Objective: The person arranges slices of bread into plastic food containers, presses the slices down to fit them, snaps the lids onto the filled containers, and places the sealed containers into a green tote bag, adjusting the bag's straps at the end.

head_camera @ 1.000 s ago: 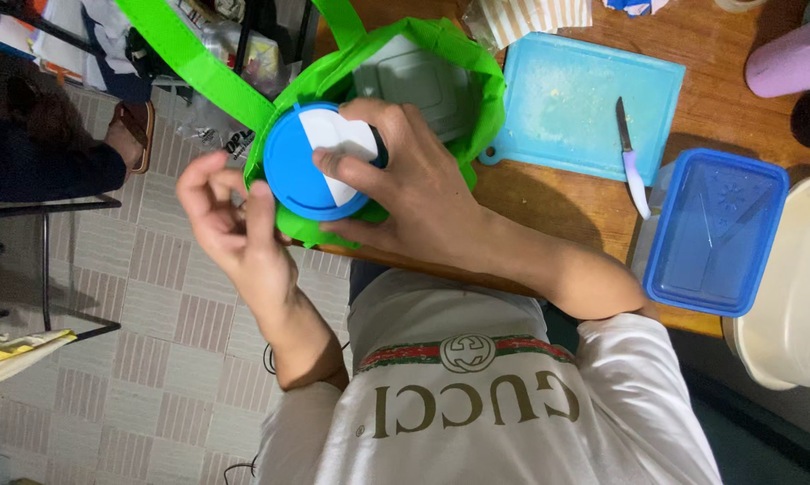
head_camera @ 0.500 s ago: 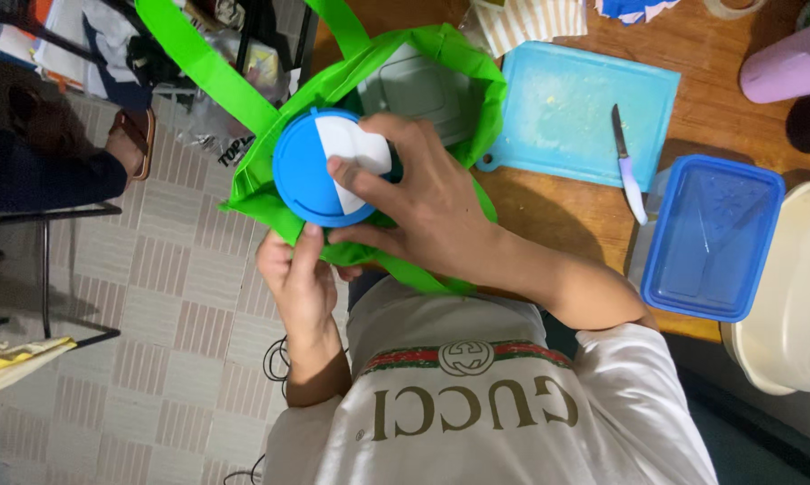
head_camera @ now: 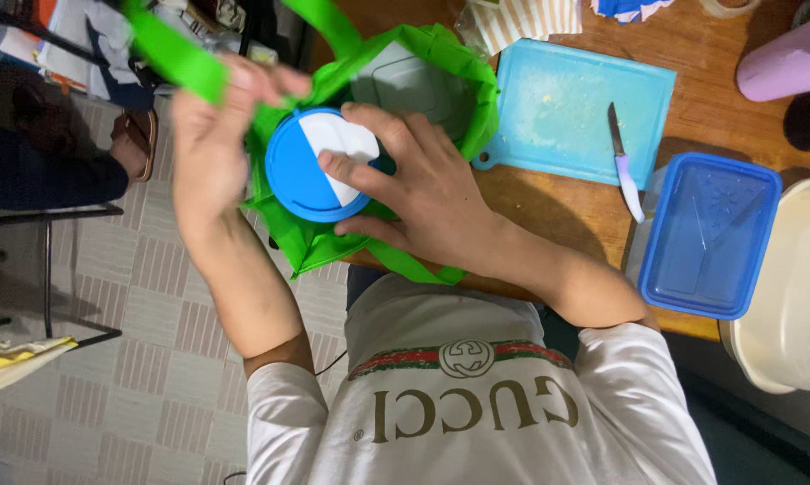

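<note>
A bright green fabric bag (head_camera: 459,81) stands open at the near edge of the wooden table (head_camera: 567,211). My right hand (head_camera: 423,184) grips a round blue container with a blue and white lid (head_camera: 311,166) and holds it in the bag's mouth. Deeper inside the bag lies a grey-lidded box (head_camera: 409,85). My left hand (head_camera: 209,135) is closed on the bag's left rim, by a green strap (head_camera: 167,58).
A light blue cutting board (head_camera: 562,112) with a small purple-handled knife (head_camera: 622,162) lies right of the bag. Further right are a blue-lidded rectangular box (head_camera: 710,233), a cream tub (head_camera: 796,296) and a purple object (head_camera: 787,63). Another person's sandalled foot (head_camera: 136,144) is on the tiled floor.
My left hand has risen from under the bag to its upper left rim and grasped the fabric. My right hand still holds the round container in the bag's mouth.
</note>
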Action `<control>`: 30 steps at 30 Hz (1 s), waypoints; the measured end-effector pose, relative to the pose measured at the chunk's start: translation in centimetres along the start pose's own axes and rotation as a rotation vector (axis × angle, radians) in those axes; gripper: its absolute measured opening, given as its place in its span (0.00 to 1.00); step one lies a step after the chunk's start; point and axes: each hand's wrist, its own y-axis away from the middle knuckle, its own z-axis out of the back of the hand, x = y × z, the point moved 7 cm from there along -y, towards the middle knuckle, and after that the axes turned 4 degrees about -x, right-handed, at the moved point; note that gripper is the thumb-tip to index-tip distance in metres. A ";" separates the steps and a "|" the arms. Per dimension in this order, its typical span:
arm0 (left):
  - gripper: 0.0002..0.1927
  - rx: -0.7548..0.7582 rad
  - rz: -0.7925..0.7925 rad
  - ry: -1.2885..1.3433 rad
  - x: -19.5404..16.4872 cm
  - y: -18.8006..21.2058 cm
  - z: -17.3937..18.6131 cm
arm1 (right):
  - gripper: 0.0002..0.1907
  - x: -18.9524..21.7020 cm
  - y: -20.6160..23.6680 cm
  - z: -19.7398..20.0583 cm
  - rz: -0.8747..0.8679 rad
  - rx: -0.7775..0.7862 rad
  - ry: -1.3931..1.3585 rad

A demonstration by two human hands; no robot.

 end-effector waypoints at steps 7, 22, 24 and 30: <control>0.22 -0.148 -0.192 0.016 -3.8 2.0 -0.5 | 0.31 0.4 -0.1 1.3 0.033 -0.045 -0.113; 0.22 -0.142 -0.203 0.224 -3.0 1.1 -2.0 | 0.18 -15.5 -1.9 1.1 -0.646 0.350 -0.554; 0.22 -0.167 -0.211 0.240 -3.1 1.0 -2.0 | 0.17 -15.7 -2.1 1.2 -0.677 0.327 -0.709; 0.23 -0.218 -0.182 0.228 -3.1 1.1 -1.8 | 0.10 -15.2 -2.3 3.7 -0.476 0.146 -0.366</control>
